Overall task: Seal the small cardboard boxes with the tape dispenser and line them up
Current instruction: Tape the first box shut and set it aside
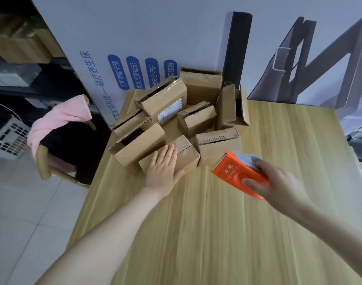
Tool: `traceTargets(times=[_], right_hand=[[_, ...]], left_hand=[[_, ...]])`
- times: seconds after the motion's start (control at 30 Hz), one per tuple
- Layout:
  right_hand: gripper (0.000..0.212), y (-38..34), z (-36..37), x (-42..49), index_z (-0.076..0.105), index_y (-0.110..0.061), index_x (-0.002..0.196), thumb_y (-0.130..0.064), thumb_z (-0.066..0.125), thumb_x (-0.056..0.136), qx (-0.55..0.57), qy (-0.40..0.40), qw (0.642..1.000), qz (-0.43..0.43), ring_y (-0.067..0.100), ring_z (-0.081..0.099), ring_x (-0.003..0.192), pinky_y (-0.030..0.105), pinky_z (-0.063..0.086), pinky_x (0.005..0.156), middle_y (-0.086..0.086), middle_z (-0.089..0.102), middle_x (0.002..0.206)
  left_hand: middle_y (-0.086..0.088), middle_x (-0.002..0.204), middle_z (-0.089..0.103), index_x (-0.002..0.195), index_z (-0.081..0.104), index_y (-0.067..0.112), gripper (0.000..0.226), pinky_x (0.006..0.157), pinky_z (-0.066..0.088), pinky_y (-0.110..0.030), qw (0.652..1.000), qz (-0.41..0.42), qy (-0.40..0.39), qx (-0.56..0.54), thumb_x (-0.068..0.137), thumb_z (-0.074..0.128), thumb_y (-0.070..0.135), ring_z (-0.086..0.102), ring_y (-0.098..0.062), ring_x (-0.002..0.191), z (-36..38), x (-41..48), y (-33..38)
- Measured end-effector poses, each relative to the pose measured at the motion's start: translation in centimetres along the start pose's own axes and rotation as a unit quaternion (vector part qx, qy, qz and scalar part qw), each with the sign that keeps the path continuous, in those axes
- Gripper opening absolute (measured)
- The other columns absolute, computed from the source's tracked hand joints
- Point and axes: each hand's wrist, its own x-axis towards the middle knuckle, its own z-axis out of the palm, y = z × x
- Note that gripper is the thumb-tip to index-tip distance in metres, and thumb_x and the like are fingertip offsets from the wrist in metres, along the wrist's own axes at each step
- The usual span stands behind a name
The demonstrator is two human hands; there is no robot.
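Several small brown cardboard boxes are piled at the far end of the wooden table (217, 233). The nearest small box (187, 154) lies at the front of the pile, and my left hand (163, 168) rests flat on top of it with fingers spread. To its right my right hand (278, 182) grips an orange tape dispenser (235, 171), held above the table with its toothed edge pointing toward the pile. Another box with an open slit (217, 144) sits just behind the dispenser. A box with a white label (165, 103) leans on top of the pile.
A large white printed carton (134, 48) stands behind the pile against the table's far edge. A chair (58, 140) draped with pink cloth stands left of the table. A dark upright post (236, 50) rises behind the boxes. Tiled floor lies to the left.
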Motion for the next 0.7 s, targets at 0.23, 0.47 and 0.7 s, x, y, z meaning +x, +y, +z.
traceTargets(times=[0.23,0.47,0.7], right_hand=[[0.028,1.9,1.1,-2.4,0.059,-0.024,0.101,-0.042,0.066,0.082,0.043,-0.004,0.998,0.038,0.016,0.059,0.08,0.032,0.047,0.062,-0.009,0.067,0.111],[0.031,3.3,0.7,-4.5,0.06,-0.025,0.109,-0.04,0.067,0.083,0.053,0.015,0.996,0.068,0.015,0.056,0.08,0.027,0.042,0.058,-0.018,0.058,0.092],[0.026,5.9,-0.2,-6.6,0.06,-0.023,0.098,-0.037,0.071,0.08,0.077,0.049,0.993,0.08,0.014,0.057,0.075,0.034,0.046,0.063,-0.023,0.054,0.085]], left_hand=[[-0.004,0.159,0.019,0.152,0.021,0.009,0.075,0.118,0.012,-0.043,0.994,0.11,0.014,0.011,0.095,0.023,0.058,0.015,-0.019,0.147,1.0,-5.1,3.3],[-0.004,0.159,0.019,0.151,0.021,0.009,0.074,0.119,0.016,-0.044,0.981,0.193,0.002,0.008,0.095,0.023,0.057,0.016,-0.02,0.147,0.7,-5.3,6.6],[-0.006,0.157,0.026,0.15,0.026,0.009,0.074,0.12,0.01,-0.044,0.921,0.389,-0.002,0.0,0.095,0.03,0.058,0.019,-0.022,0.146,1.2,-5.0,14.4]])
